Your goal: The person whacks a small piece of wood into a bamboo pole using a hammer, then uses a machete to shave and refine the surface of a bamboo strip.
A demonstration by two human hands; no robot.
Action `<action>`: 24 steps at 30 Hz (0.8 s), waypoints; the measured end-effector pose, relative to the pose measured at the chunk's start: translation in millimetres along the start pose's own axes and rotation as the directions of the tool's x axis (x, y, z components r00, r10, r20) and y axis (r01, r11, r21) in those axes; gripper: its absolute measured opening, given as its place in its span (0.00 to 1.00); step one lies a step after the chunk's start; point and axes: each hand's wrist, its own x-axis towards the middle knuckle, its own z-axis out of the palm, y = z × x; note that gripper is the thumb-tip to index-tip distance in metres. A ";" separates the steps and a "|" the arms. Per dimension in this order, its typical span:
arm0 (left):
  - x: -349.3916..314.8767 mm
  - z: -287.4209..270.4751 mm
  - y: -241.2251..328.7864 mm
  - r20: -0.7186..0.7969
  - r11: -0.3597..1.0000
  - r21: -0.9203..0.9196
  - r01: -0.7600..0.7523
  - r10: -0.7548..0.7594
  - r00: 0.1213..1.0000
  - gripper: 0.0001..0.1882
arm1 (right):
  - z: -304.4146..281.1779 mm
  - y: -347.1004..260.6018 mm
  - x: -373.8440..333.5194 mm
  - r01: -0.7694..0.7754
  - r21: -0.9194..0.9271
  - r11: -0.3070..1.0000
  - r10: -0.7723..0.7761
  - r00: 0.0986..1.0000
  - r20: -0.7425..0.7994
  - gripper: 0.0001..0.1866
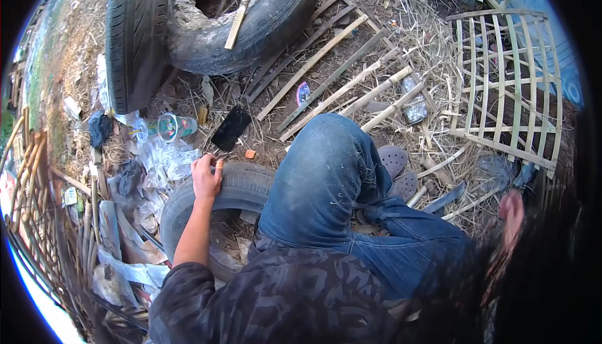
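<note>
My left hand [205, 178] rests at the top edge of a worn tyre [244, 184] lying flat beside my knee. Its fingers are loosely bent and apart, with nothing seen in them. Just beyond its fingertips a black phone [231, 129] lies face up on the ground. Far to the right, my right hand [512, 211] is smeared and partly in shadow, so its fingers are not clear. It is nearest the lower corner of a woven bamboo lattice [501, 87], where a small dark blue thing [525, 173] lies.
Bamboo strips [332, 87] and shavings cover the ground ahead. A tyre caked with cement [276, 24] lies at the far side, with another tyre [135, 37] standing beside it. A plastic cup [175, 127], plastic bags [166, 162] and grey clogs [401, 184] lie around me.
</note>
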 end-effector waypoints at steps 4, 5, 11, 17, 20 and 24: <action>5.0 -2.1 -2.0 0.032 1.000 -0.003 0.007 -0.007 0.999 0.09 | 116.2 -105.0 32.0 0.140 -0.014 0.990 -0.137 0.979 0.148 0.15; 4.4 -2.0 -6.7 0.013 1.000 0.010 0.016 -0.016 1.000 0.08 | 168.8 -127.3 47.5 0.170 -0.011 0.985 -0.162 0.954 0.252 0.14; 8.1 4.8 -14.3 -0.019 0.999 -0.038 0.001 -0.002 1.000 0.09 | 442.7 -150.2 71.1 0.551 -0.001 0.834 -0.396 0.601 0.694 0.12; 12.4 -2.0 -13.6 0.035 1.000 -0.009 -0.003 0.003 0.999 0.09 | 543.5 -155.8 56.1 0.891 0.055 0.451 -0.543 0.225 0.809 0.09; 14.3 -0.6 -13.3 0.049 1.000 -0.004 0.003 -0.002 0.999 0.10 | 552.5 -156.7 68.6 0.994 -0.091 0.068 -0.544 0.113 0.832 0.10; 16.6 1.6 -12.7 0.077 1.000 0.008 0.011 -0.012 0.997 0.10 | 564.2 -151.3 88.2 0.980 -0.160 0.115 -0.585 0.197 0.787 0.11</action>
